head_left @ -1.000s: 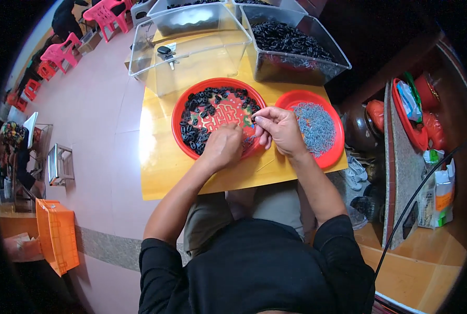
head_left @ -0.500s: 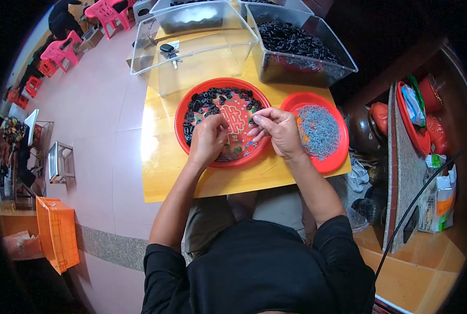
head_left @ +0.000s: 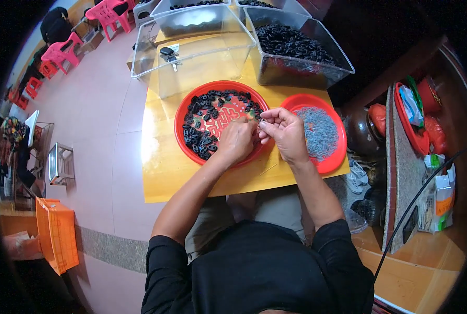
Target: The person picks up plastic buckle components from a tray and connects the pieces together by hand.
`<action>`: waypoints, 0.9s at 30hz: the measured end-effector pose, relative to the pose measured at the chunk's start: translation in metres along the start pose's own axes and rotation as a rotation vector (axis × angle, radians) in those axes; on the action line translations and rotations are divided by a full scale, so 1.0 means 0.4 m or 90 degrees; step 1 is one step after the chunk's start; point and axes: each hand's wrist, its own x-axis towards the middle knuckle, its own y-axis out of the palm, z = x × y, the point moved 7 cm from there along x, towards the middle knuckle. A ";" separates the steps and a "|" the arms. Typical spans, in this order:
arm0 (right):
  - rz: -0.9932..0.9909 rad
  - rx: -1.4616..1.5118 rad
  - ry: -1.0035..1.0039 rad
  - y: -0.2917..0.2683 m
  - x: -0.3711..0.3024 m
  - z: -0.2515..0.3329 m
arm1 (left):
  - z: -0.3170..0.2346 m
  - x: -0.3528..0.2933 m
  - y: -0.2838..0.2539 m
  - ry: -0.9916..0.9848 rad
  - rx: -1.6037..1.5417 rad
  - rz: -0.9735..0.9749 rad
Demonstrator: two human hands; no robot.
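The right hand's (head_left: 288, 131) fingers pinch a tiny dark thing (head_left: 259, 120); the left hand's (head_left: 237, 137) grip can't be told. Loose black plastic pieces (head_left: 202, 140) remain near the yellow counter's (head_left: 163, 184) front edge.

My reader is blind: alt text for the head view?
Left hand and right hand close together over a red tray of black oblong parts, anything held unclear; right, a second red tray of thin grey pieces; behind, clear bins.
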 end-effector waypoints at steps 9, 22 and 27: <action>-0.017 0.017 -0.012 -0.017 -0.009 -0.013 | -0.010 -0.001 0.015 0.050 0.056 -0.045; 0.050 0.016 0.055 0.036 -0.027 -0.032 | 0.060 -0.077 -0.043 -0.193 -0.798 -0.003; 0.062 -0.013 0.023 0.071 -0.039 -0.016 | 0.059 -0.102 -0.025 -0.262 -0.961 -0.018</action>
